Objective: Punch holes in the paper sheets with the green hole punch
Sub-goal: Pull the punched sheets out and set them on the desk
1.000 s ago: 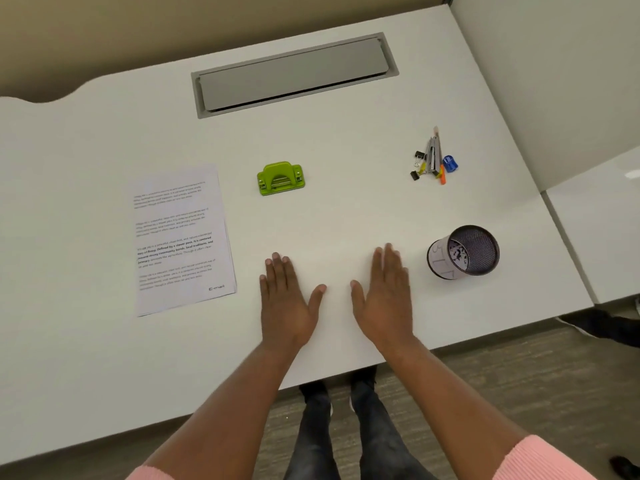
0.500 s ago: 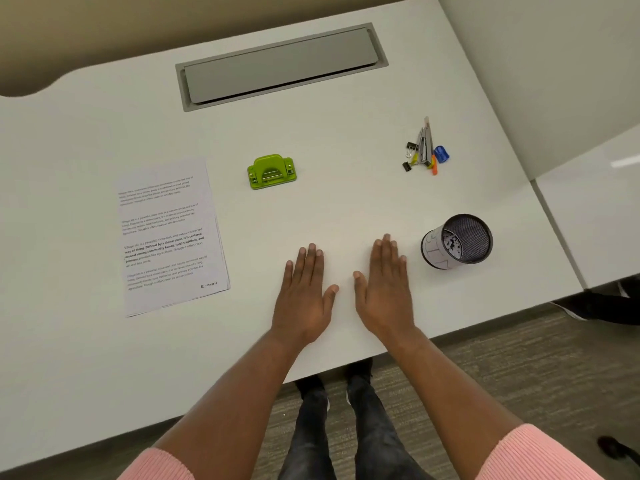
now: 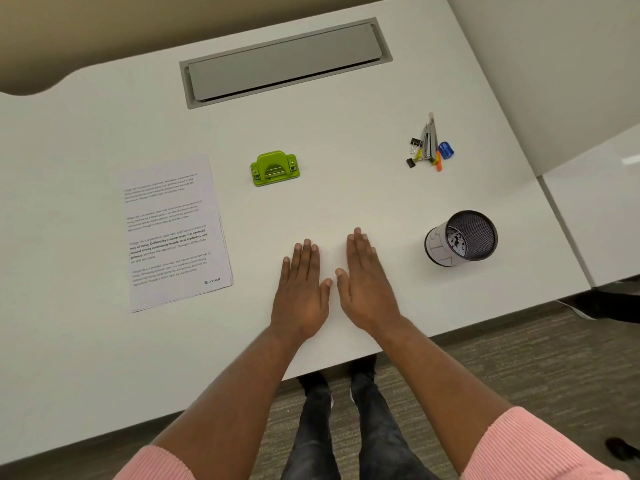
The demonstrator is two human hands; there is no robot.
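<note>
White laminate tabletop point(image 3: 346, 133) fills the view, with a grey recessed cable hatch point(image 3: 284, 60) set into its far side. One bright green plastic hole punch point(image 3: 275, 168) sits on its own out in the open, untouched, well beyond both hands. To its left lies a small stack of white printed paper sheets point(image 3: 173, 233), edges slightly fanned at the bottom; how many sheets, I can't tell. Two bare hands lie palm-down near the front edge: the left hand point(image 3: 302, 289) and the right hand point(image 3: 369, 285) flat on the surface, thumbs nearly meeting, each grip spread with fingers extended and nothing held. Pink knit sleeves point(image 3: 540, 448) show at both forearms. Off to the right lies one black mesh pen cup point(image 3: 462, 239), tipped on its side with its mouth facing the camera; small dark bits show inside, too small to identify. Beyond it, one loose cluster of stationery point(image 3: 431, 143): two black binder clips, a blue sharpener, a grey metal tool, an orange pen.
</note>
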